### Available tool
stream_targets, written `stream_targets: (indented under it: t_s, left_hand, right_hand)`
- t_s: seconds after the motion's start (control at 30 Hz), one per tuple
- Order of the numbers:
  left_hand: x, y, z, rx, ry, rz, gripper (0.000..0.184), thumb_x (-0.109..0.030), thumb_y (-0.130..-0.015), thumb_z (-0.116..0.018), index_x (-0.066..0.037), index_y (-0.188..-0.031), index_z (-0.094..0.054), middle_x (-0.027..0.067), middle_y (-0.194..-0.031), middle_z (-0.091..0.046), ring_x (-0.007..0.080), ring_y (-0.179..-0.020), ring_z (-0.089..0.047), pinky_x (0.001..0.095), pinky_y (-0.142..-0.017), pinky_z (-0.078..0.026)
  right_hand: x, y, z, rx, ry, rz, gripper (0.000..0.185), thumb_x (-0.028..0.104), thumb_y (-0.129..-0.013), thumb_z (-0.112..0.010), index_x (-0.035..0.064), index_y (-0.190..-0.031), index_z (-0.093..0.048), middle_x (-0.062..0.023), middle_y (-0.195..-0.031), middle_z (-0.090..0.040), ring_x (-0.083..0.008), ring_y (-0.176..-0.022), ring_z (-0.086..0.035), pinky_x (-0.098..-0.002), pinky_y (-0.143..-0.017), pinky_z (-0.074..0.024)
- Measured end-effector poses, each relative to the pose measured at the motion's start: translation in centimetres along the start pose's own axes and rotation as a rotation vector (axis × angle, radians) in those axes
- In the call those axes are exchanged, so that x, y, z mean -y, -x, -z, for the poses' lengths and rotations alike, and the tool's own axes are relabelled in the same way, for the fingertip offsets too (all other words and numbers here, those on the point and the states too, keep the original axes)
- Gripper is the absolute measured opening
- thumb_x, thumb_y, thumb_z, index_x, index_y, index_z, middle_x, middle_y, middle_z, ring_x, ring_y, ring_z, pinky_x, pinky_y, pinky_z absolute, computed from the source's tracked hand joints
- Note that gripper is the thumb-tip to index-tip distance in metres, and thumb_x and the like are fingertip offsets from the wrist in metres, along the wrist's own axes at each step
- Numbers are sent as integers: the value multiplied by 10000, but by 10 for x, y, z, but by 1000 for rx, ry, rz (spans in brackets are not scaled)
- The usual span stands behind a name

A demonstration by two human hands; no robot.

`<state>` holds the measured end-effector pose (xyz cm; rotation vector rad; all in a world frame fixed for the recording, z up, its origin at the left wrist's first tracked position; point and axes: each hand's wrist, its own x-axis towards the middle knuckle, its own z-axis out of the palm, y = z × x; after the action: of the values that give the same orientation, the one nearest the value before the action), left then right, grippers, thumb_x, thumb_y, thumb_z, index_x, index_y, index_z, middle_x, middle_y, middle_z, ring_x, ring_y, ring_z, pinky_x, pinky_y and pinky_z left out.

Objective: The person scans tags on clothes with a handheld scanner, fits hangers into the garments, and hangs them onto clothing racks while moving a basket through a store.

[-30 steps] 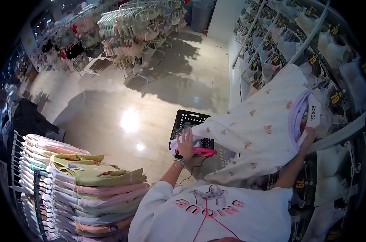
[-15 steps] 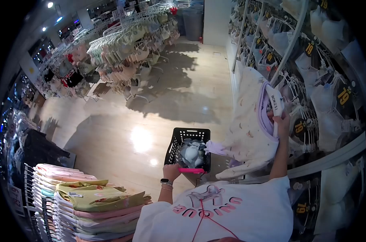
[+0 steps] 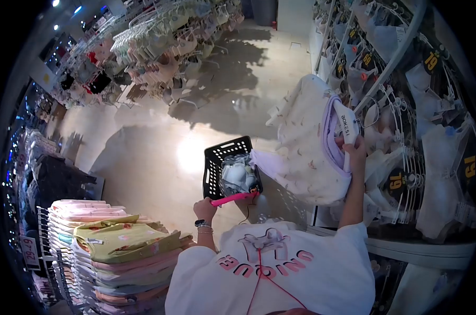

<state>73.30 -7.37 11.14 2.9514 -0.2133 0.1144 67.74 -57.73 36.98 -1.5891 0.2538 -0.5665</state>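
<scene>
My left hand point(image 3: 205, 209) is closed around the pink handle point(image 3: 232, 199) of a black shopping basket point(image 3: 212, 169). Grey and white bras point(image 3: 239, 175) lie bunched inside the basket. On the right, my right hand point(image 3: 355, 149) grips a white hanger point(image 3: 347, 124) lettered BOKESI. From that hanger hangs a cream pajama top point(image 3: 306, 142) with small printed figures and a lilac neckline. A lilac part of the garment point(image 3: 268, 164) reaches across to the basket's right edge.
Racks of bras point(image 3: 167, 47) stand at the upper left. Bras on hangers with price signs point(image 3: 395, 181) line the right wall above a white ledge point(image 3: 421, 252). At lower left, folded-looking pajamas point(image 3: 127, 239) hang closely stacked on a rack. Pale floor point(image 3: 143, 163) runs between.
The basket in my left hand has shifted left and upward in view and tilted. My right hand has moved slightly left with the pajama top. The camera view has shifted too.
</scene>
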Motion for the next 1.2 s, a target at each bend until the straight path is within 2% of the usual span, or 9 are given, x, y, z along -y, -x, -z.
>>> stream_targets:
  t_s: [0.13, 0.33, 0.4, 0.5, 0.57, 0.7, 0.8, 0.93, 1.2]
  left_hand:
    - [3, 3, -3, -13, -3, 190, 375, -506, -618, -774, -157, -701, -664, 81, -614, -637, 277, -596, -643, 399, -566, -500]
    - [3, 7, -25, -103, 59, 427, 256, -395, -724, -711, -146, -687, -663, 90, -619, -640, 289, -600, -653, 423, -545, -501]
    - [-20, -5, -6, 115, 41, 515, 214, -352, -757, -673, -143, -715, -684, 103, -626, -651, 293, -613, -668, 415, -542, -519]
    - [-27, -22, -32, 37, 128, 346, 209, -332, -750, -677, -123, -754, -663, 96, -650, -652, 311, -598, -650, 446, -503, -491]
    - [-36, -45, -42, -45, 205, 242, 204, -288, -819, -594, -90, -771, -595, 94, -597, -609, 299, -554, -629, 442, -484, -480]
    - [-63, -96, -56, -37, 311, 139, 183, -239, -818, -597, -63, -836, -549, 103, -605, -602, 303, -522, -611, 433, -474, -471]
    - [-43, -111, -22, -14, 415, 238, 196, -232, -828, -587, -48, -862, -530, 117, -618, -604, 311, -539, -616, 443, -486, -472]
    - [-5, -137, -27, -62, 443, 296, 224, -237, -858, -553, -16, -889, -538, 152, -646, -625, 336, -570, -632, 455, -521, -492]
    - [88, -188, -11, -204, 359, 637, 241, -302, -818, -616, -73, -836, -545, 122, -618, -611, 324, -571, -624, 451, -507, -481]
  right_hand:
    - [1, -17, 8, 40, -21, -8, 364, 81, -718, -617, -38, -1058, -569, -107, -895, -670, -177, -778, -639, -275, -725, -501]
    - [-40, -58, -7, 28, -68, -9, 372, 81, -716, -629, -53, -1059, -577, -138, -894, -658, -212, -773, -636, -305, -739, -502]
    - [-63, -77, -23, 87, -65, -56, 368, 80, -729, -623, -51, -1070, -576, -135, -911, -657, -216, -785, -634, -311, -740, -502]
    - [-99, -103, -65, 148, -98, -45, 402, 76, -746, -615, -58, -1119, -544, -141, -925, -656, -227, -781, -635, -317, -735, -505]
    - [-107, -115, -93, 196, -57, -35, 419, 68, -750, -604, -61, -1141, -528, -149, -928, -654, -237, -784, -635, -328, -733, -509]
    - [-92, -138, -140, 227, 26, -90, 426, 80, -757, -596, -68, -1150, -525, -150, -927, -652, -222, -800, -633, -327, -757, -511]
    - [-109, -162, -155, 239, 24, -53, 411, 82, -766, -584, -67, -1145, -528, -158, -941, -651, -228, -807, -639, -333, -759, -516]
    - [-119, -179, -205, 301, 146, -71, 434, 92, -736, -566, -79, -1133, -521, -172, -943, -644, -235, -815, -633, -329, -750, -515]
    - [-140, -245, -340, 572, 75, -130, 391, 81, -701, -582, -67, -1061, -543, -143, -878, -646, -185, -735, -624, -282, -711, -509]
